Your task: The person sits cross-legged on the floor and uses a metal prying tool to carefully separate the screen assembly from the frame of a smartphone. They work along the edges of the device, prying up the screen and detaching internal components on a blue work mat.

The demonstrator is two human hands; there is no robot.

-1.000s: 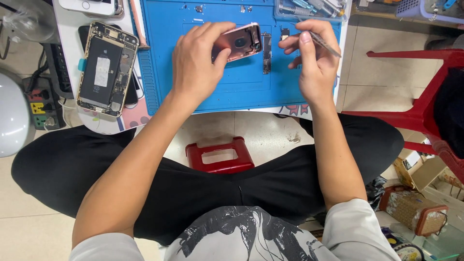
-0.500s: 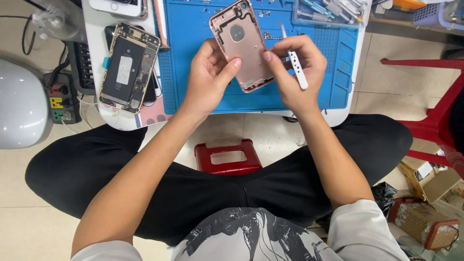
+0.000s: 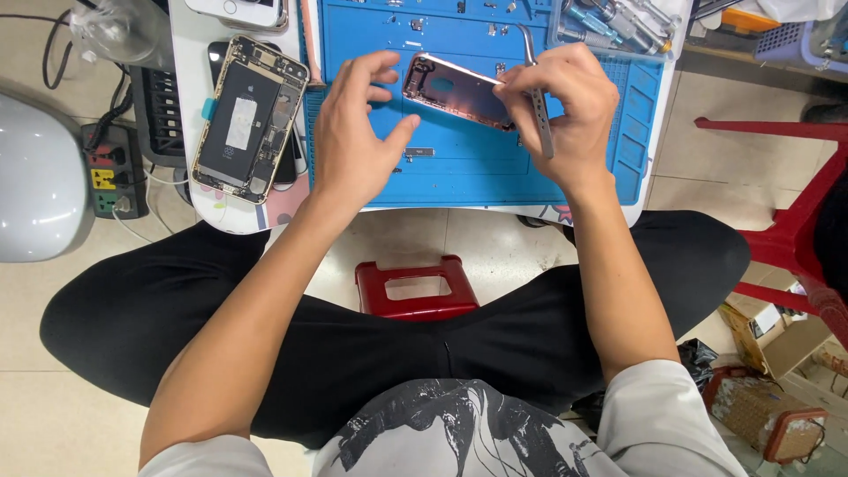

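While the right hand (image 3: 565, 106) pinches tweezers (image 3: 535, 97) and the pink housing's (image 3: 459, 90) right edge above the blue mat (image 3: 468, 172), left hand (image 3: 353, 132) spread open beside it, the thin, light, rigid shell seems best gripped by its edges.

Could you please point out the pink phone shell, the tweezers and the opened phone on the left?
Pink phone shell (image 3: 455, 97), head view, middle of its back panel.
Tweezers (image 3: 537, 119), head view, on the metal shank below the right hand's fingers.
Opened phone (image 3: 243, 119), head view, on its black battery.

The phone housing (image 3: 458, 91) looks glossy pink metal; tweezers (image 3: 535, 106) are smooth steel; the blue mat (image 3: 477, 172) looks matt rubber.
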